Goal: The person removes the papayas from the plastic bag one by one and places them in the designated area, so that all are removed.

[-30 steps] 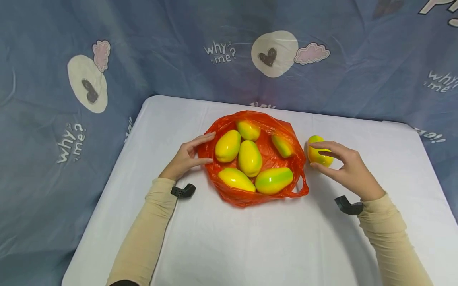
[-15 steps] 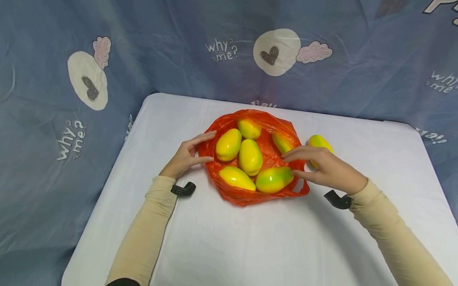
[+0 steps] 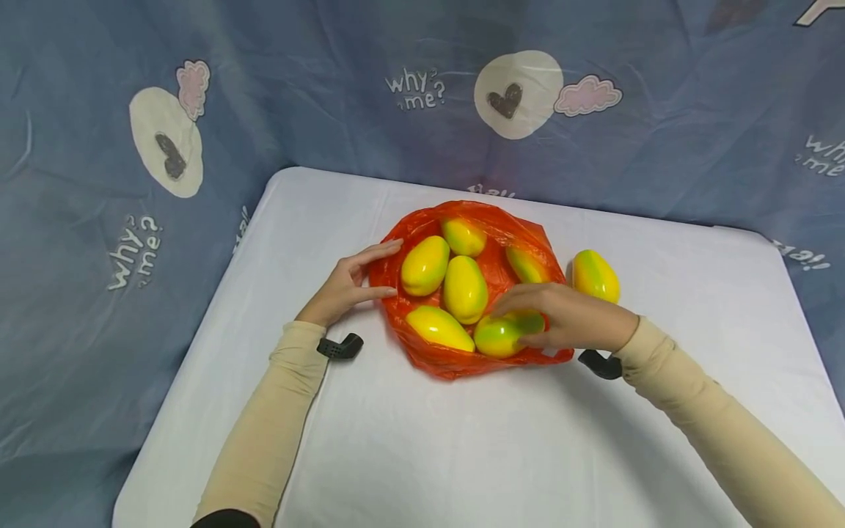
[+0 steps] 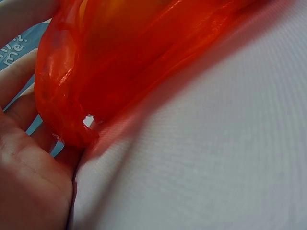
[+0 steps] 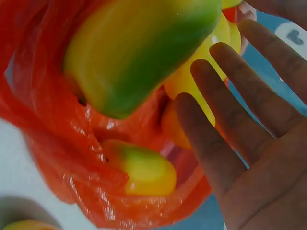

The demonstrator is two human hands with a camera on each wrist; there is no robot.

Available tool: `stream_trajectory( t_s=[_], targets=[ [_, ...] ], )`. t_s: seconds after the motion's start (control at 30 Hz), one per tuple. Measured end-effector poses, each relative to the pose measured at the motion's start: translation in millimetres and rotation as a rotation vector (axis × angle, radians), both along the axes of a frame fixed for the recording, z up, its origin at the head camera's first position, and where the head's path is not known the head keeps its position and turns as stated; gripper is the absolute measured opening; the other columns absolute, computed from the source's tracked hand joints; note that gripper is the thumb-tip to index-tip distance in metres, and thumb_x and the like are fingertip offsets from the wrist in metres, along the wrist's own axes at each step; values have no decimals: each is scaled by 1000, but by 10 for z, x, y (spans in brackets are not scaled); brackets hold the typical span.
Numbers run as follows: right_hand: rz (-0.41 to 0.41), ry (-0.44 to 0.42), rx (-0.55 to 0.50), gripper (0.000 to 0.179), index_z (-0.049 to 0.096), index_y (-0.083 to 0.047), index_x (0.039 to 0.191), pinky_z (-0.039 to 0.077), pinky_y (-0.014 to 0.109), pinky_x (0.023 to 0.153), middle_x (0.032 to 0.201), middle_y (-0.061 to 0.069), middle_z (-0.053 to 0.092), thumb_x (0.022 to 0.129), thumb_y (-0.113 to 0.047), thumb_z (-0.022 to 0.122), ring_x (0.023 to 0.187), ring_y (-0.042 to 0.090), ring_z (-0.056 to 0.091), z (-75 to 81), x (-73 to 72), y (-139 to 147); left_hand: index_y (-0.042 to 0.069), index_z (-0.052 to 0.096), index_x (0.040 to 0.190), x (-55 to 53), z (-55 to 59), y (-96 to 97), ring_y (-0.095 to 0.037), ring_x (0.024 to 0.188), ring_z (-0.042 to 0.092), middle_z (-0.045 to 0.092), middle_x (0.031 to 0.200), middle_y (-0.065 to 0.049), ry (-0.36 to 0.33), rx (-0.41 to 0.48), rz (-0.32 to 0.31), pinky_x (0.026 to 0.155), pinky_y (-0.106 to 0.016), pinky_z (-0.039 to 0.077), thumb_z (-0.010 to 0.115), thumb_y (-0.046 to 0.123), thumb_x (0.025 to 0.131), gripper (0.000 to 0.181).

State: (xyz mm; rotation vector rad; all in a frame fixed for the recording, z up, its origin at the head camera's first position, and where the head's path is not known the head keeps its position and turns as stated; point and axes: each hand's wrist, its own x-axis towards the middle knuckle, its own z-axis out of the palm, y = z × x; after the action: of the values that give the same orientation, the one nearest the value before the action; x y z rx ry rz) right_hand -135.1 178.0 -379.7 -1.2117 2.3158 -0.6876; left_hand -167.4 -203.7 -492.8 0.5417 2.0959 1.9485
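Observation:
A red plastic bag (image 3: 444,367) lies with its mouth spread wide, holding several glossy yellow-green mangoes. My left hand (image 3: 338,293) rests against the bag's left side, fingers extended along the outside of the plastic (image 4: 62,91) in the left wrist view. Over the bag's right rim reaches my right hand (image 3: 571,317), around the near-right mango (image 3: 495,339), with fingers on its far side and thumb on the near side. In the right wrist view the fingers (image 5: 230,115) are straight and spread beside that mango (image 5: 144,52), with a gap showing between them.
A single mango (image 3: 596,277) lies on the white-covered table (image 3: 449,447), just right of the bag. Behind and to the left hangs a blue printed cloth (image 3: 317,103). A black wrist mount (image 3: 339,347) sits below my left hand.
My right hand has left the loose mango on the table and moved left over the bag's rim, down to the near-right mango. My left hand stays at the bag's side.

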Motion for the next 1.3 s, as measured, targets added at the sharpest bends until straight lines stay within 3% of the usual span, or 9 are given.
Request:
stream_trajectory(
  t_s=[0.37, 1.3],
  targets=[
    [49, -26, 46, 46, 69, -22, 133, 55, 39, 109, 133, -10, 67, 90, -9, 78, 129, 13, 61, -43, -32, -116, 11, 57, 148, -3, 1, 0, -12, 155, 33, 50, 160, 0, -12, 15, -2, 133, -34, 19, 79, -2, 86, 67],
    [27, -29, 87, 59, 64, -21, 140, 49, 43, 116, 139, -8, 66, 85, -11, 83, 136, 17, 58, -124, -64, -144, 14, 58, 148, -15, -12, -10, -11, 154, 35, 52, 158, 1, -1, -13, 4, 133, -36, 19, 82, 2, 85, 69]
  ],
)
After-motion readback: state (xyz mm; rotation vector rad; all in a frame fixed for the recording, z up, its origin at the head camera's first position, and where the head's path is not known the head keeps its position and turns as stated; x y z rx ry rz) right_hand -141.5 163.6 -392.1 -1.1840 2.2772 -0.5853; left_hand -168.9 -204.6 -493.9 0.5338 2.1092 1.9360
